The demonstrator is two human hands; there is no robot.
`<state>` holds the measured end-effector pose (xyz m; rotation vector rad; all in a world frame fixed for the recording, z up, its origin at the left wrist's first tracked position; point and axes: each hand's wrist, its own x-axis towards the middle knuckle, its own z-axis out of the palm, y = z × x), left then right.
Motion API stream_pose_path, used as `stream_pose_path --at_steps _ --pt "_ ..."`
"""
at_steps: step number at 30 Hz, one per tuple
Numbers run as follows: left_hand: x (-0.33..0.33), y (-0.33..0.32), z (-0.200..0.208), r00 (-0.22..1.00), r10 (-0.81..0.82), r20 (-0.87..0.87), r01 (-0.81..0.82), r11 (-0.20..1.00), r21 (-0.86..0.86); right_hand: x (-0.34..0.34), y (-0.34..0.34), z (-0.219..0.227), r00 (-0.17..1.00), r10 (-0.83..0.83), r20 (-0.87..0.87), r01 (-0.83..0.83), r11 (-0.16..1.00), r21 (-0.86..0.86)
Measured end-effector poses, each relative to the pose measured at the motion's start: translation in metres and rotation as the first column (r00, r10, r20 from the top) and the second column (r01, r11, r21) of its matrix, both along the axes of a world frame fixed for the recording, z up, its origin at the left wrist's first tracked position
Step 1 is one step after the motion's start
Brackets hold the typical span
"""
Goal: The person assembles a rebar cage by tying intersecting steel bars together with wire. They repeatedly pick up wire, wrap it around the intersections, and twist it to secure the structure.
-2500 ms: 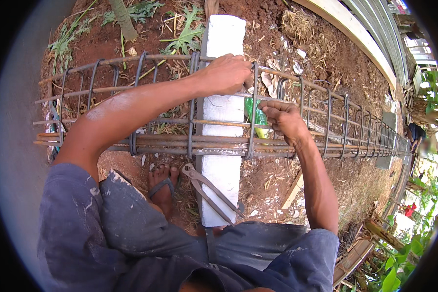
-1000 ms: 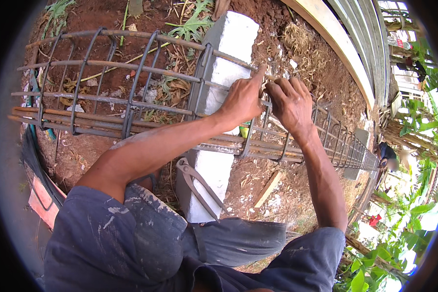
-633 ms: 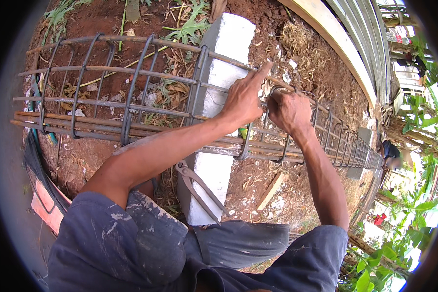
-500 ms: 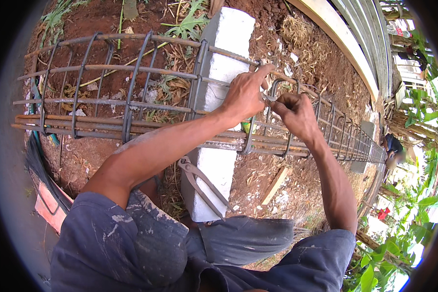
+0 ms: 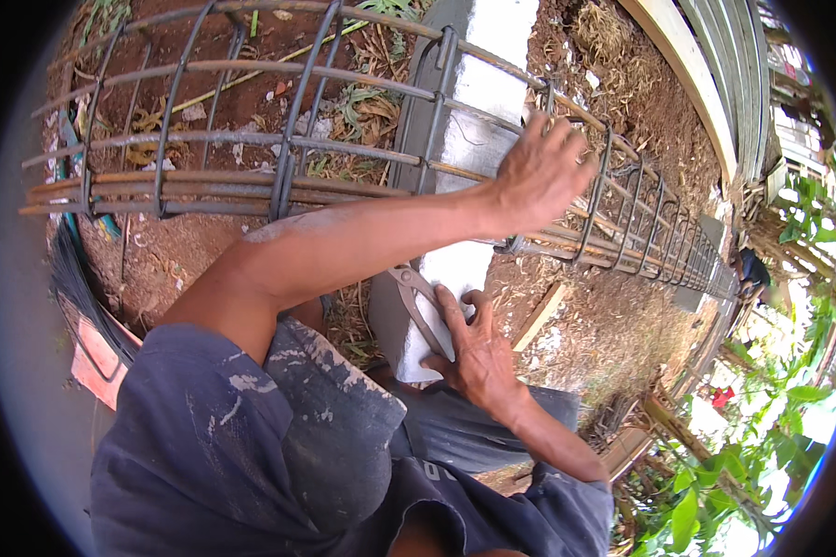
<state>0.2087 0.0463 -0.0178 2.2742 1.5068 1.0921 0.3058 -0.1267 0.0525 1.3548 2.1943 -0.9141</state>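
My left hand [image 5: 543, 176] is over the rebar cage [image 5: 293, 148], beside a stirrup above the white block. Its fingers are bent and apart, back of the hand upward; the thumb and anything under the palm are hidden. My right hand [image 5: 483, 357] is low over the near end of the white-topped block [image 5: 469, 269]. Its thumb and fingers are spread around the handles of metal pincers [image 5: 420, 311], which lie on the block. The pincers' jaws point away from me, toward the cage.
The cage runs off to the right over reddish soil, toward a crouching person [image 5: 752, 271]. A wooden strip [image 5: 539, 316] lies right of the block. Black wire [image 5: 74, 278] and a pinkish slab [image 5: 93, 367] are at left. Corrugated sheets [image 5: 738, 84] curve along the upper right.
My right hand has left the bars and come down to the pincers. My left hand remains at the cage, its fingers now spread more. The view has shifted.
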Motion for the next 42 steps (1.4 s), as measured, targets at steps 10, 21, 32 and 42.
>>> stream_pose_path --at_steps 10,21,32,42 --pt "0.039 -0.019 0.007 0.994 -0.081 0.073 0.080 0.997 0.014 0.049 -0.004 0.084 0.947 -0.268 0.175 0.307 0.916 -0.260" --pt "0.058 -0.027 0.015 0.982 -0.075 0.172 0.065 0.996 0.066 0.002 0.206 0.141 0.783 0.105 0.612 -0.372 0.869 0.327" --pt "0.060 -0.030 0.012 0.981 -0.068 0.181 0.059 0.997 0.055 -0.021 0.233 0.101 0.605 0.323 0.727 -0.611 0.774 0.164" --pt "0.053 -0.010 0.017 0.879 0.107 0.464 -0.118 0.993 -0.006 -0.015 0.270 0.099 0.600 0.397 0.694 -0.648 0.750 0.132"
